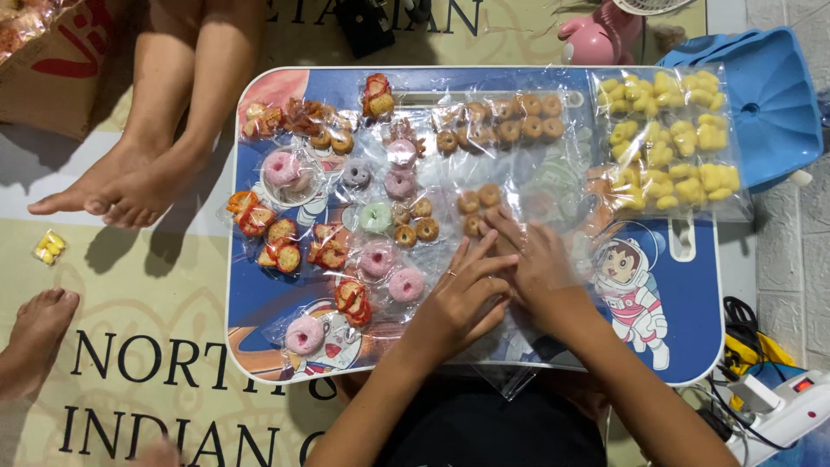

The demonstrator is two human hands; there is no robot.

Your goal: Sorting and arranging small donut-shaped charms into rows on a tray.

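Observation:
My left hand [462,294] and my right hand [536,259] rest together on clear plastic bags near the middle front of a small blue cartoon-printed lap table [683,346]. Their fingers are spread and overlap, pressing a clear bag; whether they grip it I cannot tell. Just beyond the fingertips lie small brown ring-shaped pieces in a bag [478,206]. To the left are bagged pink doughnut shapes [405,284], a green one [375,216] and red-orange pieces [278,246].
Bags of yellow pieces [666,138] lie at the table's right back, over a blue lid [774,95]. Another person's bare feet [121,186] rest on the floor mat left of the table. A white power strip [778,406] sits at the lower right. A pink toy [592,39] stands behind.

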